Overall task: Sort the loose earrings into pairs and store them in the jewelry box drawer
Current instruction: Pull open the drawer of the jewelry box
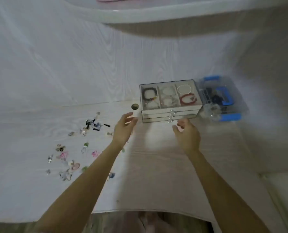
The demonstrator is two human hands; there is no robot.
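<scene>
Your left hand (125, 127) and right hand (187, 132), both empty with relaxed fingers, flank the jewelry box (171, 101), probably to steady it and reach its drawer knobs (drawers closed). The loose earrings (77, 148) lie scattered left, unsorted.

Pale wood-grain desk (156, 174), matching wood-grain wall (72, 56) behind, round cable hole (135, 106), soft blurred light

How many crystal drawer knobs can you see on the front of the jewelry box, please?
3 knobs, stacked at the jewelry box front's centre: top, middle, bottom; blur may hide detail.
</scene>
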